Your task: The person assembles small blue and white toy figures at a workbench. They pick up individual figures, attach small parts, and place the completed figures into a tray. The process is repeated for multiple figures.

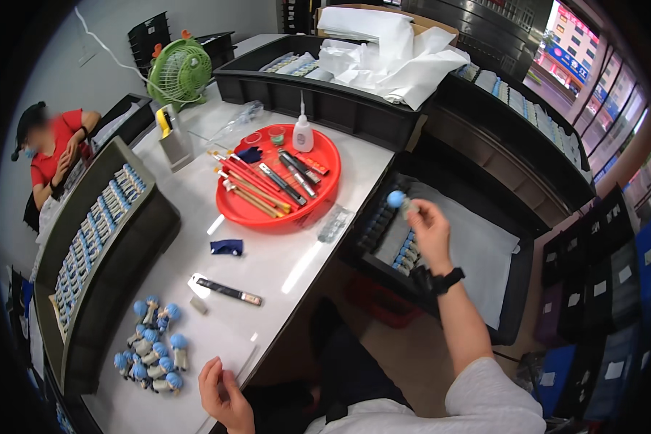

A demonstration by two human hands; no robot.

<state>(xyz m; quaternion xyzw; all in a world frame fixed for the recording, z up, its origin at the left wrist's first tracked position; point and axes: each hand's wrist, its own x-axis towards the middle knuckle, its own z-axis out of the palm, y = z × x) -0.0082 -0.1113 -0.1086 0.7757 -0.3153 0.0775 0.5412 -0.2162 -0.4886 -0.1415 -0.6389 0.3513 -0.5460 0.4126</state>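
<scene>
Blue-haired figurine [396, 199] pinched in our right hand [432, 233], over black bin [524, 278]; our left hand [224, 396], loosely curled, seemingly empty, near figurine pile [159, 349]. If fingertip grip slips, figurine could drop onto rows [406, 254] below.

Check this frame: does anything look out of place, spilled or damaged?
The white sheets heaped over the black bin at the back look untidy: crumpled, bulging above its rim. The blue-headed figurines on the table lie jumbled. No spill or damage is evident.
</scene>
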